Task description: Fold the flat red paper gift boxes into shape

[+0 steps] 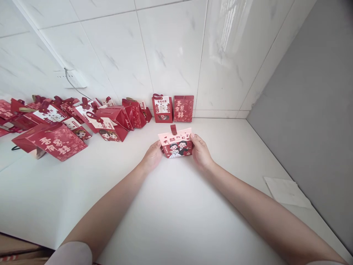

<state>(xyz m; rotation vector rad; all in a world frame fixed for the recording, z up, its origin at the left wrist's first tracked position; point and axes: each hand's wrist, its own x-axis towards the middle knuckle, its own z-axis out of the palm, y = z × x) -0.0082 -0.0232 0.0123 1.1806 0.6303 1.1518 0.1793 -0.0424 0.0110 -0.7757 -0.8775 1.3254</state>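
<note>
Left hand [153, 156] and right hand [202, 151] grip opposite sides of a wedding favor box [178, 147] at twelve o'clock, apparently to steady it; whether it touches the bench [176, 206] is hard to tell. Beyond, two upright boxes [162, 117] stand by the tiled wall [171, 48]; others [62, 145] crowd ten o'clock.

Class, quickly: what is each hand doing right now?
Left hand: holding the left side of the pink-and-red box.
Right hand: holding the same box's right side.
</note>
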